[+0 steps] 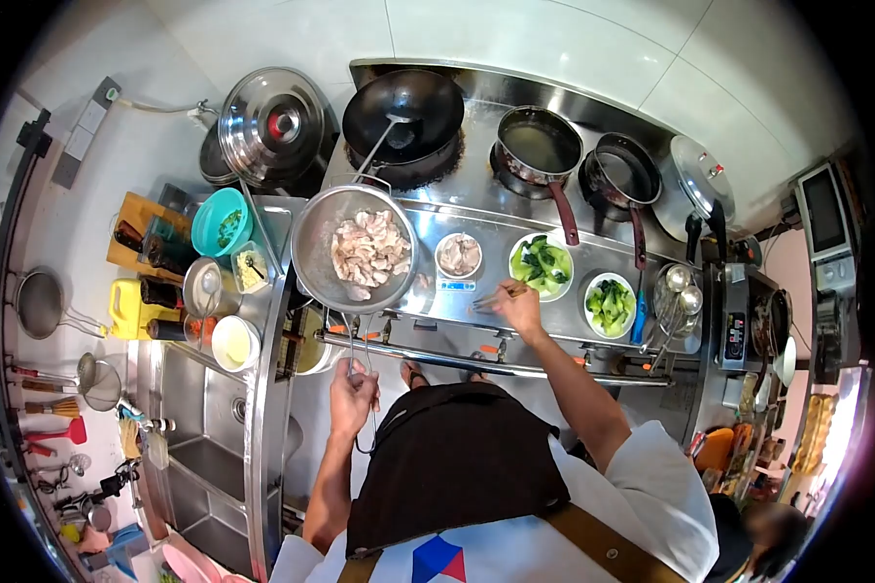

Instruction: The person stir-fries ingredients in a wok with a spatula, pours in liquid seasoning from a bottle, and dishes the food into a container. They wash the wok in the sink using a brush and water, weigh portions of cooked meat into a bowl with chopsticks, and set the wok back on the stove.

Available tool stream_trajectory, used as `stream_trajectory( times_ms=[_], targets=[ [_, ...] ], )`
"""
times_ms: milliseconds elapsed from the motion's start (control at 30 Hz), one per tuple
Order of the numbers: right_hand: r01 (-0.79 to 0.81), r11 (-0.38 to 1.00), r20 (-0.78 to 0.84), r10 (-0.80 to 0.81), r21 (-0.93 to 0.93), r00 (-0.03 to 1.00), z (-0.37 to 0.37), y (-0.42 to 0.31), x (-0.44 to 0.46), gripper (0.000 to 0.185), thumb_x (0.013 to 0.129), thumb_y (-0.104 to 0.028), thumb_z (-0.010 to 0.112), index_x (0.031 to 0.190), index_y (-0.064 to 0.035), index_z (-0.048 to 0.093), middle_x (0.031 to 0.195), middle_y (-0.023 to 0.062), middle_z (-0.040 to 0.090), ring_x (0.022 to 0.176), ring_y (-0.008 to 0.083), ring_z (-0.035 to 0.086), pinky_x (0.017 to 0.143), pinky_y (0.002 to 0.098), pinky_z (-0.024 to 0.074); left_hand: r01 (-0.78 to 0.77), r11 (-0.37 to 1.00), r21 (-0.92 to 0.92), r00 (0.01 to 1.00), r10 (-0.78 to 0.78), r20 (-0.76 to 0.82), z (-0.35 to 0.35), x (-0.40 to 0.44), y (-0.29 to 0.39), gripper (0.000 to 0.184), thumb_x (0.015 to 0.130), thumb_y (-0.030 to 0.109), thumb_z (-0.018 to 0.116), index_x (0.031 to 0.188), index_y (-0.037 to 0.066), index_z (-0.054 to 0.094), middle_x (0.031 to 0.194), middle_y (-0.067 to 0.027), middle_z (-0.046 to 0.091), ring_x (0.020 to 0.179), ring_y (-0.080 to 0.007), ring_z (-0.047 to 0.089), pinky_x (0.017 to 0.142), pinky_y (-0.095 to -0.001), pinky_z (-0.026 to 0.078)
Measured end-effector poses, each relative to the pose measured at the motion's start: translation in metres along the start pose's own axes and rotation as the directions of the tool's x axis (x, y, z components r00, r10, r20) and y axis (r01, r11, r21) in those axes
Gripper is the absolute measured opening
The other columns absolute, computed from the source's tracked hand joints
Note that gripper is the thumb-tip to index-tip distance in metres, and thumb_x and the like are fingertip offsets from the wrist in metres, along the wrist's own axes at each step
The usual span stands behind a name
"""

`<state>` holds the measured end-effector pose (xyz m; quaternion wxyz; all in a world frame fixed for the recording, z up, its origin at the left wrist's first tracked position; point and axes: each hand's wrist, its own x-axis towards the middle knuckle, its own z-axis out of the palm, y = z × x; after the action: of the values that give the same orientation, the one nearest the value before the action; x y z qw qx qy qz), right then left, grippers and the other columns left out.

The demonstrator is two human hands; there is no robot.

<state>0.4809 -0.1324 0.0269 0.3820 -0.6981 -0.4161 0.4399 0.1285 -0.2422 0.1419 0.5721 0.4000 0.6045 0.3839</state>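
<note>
My left hand [355,394] is closed on the long wire handle of a metal strainer [304,238], which holds pale pieces of meat [367,253]. Right of the strainer, a small white bowl of meat [458,256] rests on a scale with a lit blue display [457,286]. My right hand [517,303] is over the steel counter, right of the scale, fingers drawn together; whether something thin is between them is too small to tell. Beyond it stand a bowl of green vegetables [541,266] and a second such bowl [610,305].
A black wok [403,107] with a ladle and two handled pans [540,141] [624,170] sit on the stove. At the left are a teal bowl [222,222], a white tub [235,343] and a sink [204,398]. Another person's head [773,534] shows at lower right.
</note>
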Motion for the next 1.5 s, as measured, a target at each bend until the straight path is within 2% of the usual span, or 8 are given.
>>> stream_trajectory(
  times_ms=[433,767,900,1033,1167,1333,1433,1500],
  targets=[
    [-0.008,0.974,-0.176,0.049,0.227,0.983,0.024,0.041,-0.011,0.014,0.092,-0.009,0.062,0.095,0.0048,0.065,0.077,0.0106,0.068,0.059,0.0182,0.069,0.051,0.0289,0.0548,-0.001,1.000,-0.011,1.000,0.001,0.004,-0.007,0.002,-0.003,0.020,0.095,-0.002,0.056,0.099,0.007,0.038,0.064,-0.0084,0.058,0.045,-0.0131,0.050,0.039,-0.0276,0.041],
    [0.133,0.933,-0.238,-0.052,0.335,0.970,0.008,-0.028,-0.005,0.023,0.095,-0.013,0.061,0.098,0.0092,0.063,0.078,0.0138,0.069,0.060,0.0176,0.069,0.053,0.0279,0.0553,-0.001,1.000,0.019,1.000,0.001,-0.009,-0.009,-0.002,-0.004,0.021,0.095,-0.001,0.057,0.100,0.007,0.038,0.063,-0.0089,0.058,0.045,-0.0134,0.051,0.039,-0.0278,0.042],
    [0.161,0.928,-0.244,-0.080,0.337,0.967,0.025,-0.044,0.015,0.021,0.096,-0.015,0.061,0.101,0.0050,0.066,0.077,0.0103,0.070,0.063,0.0157,0.069,0.057,0.0270,0.0567,0.011,1.000,-0.020,1.000,-0.011,-0.012,-0.009,-0.003,-0.006,0.021,0.094,-0.002,0.057,0.099,0.006,0.039,0.063,-0.0090,0.058,0.044,-0.0138,0.051,0.039,-0.0278,0.042],
    [0.239,0.924,-0.174,-0.194,0.298,0.965,0.034,-0.055,0.001,0.021,0.096,-0.016,0.061,0.101,0.0036,0.067,0.078,0.0096,0.070,0.063,0.0146,0.068,0.057,0.0266,0.0569,0.004,0.996,-0.088,1.000,-0.005,-0.017,-0.010,-0.008,-0.007,0.021,0.094,-0.002,0.057,0.099,0.006,0.039,0.063,-0.0093,0.059,0.044,-0.0141,0.051,0.039,-0.0278,0.042],
    [0.179,0.929,-0.074,-0.164,0.324,0.984,0.075,-0.042,-0.001,0.017,0.096,-0.011,0.059,0.099,0.0039,0.066,0.077,0.0090,0.069,0.064,0.0142,0.067,0.059,0.0268,0.0569,-0.011,0.993,-0.115,0.999,0.006,-0.045,-0.012,-0.014,-0.007,0.021,0.094,-0.002,0.057,0.098,0.006,0.039,0.063,-0.0097,0.059,0.043,-0.0146,0.051,0.039,-0.0279,0.042],
    [0.145,0.974,-0.199,-0.109,0.176,0.974,0.132,0.006,0.033,0.014,0.092,-0.010,0.060,0.095,0.0013,0.067,0.072,0.0104,0.070,0.056,0.0173,0.069,0.051,0.0300,0.0552,0.015,0.992,-0.122,0.998,-0.022,-0.054,-0.017,-0.023,-0.004,0.021,0.094,-0.003,0.057,0.099,0.006,0.039,0.064,-0.0091,0.059,0.045,-0.0140,0.051,0.040,-0.0276,0.043],
    [0.210,0.977,-0.273,-0.208,-0.021,0.939,0.141,0.018,0.040,0.018,0.091,-0.016,0.060,0.090,0.0005,0.067,0.065,0.0107,0.069,0.057,0.0189,0.070,0.059,0.0324,0.0549,0.041,0.991,-0.124,0.997,-0.049,-0.062,-0.021,-0.028,-0.007,0.021,0.095,-0.002,0.057,0.100,0.005,0.039,0.065,-0.0080,0.059,0.047,-0.0125,0.051,0.041,-0.0270,0.043],
    [0.129,0.960,-0.264,-0.062,0.247,0.963,0.131,0.000,0.036,0.020,0.091,-0.014,0.061,0.092,0.0052,0.066,0.070,0.0138,0.071,0.059,0.0202,0.071,0.056,0.0313,0.0564,0.049,0.992,-0.116,0.996,-0.057,-0.066,-0.024,-0.030,-0.007,0.021,0.095,-0.002,0.057,0.100,0.005,0.039,0.065,-0.0081,0.058,0.047,-0.0124,0.051,0.041,-0.0271,0.043]
  ],
)
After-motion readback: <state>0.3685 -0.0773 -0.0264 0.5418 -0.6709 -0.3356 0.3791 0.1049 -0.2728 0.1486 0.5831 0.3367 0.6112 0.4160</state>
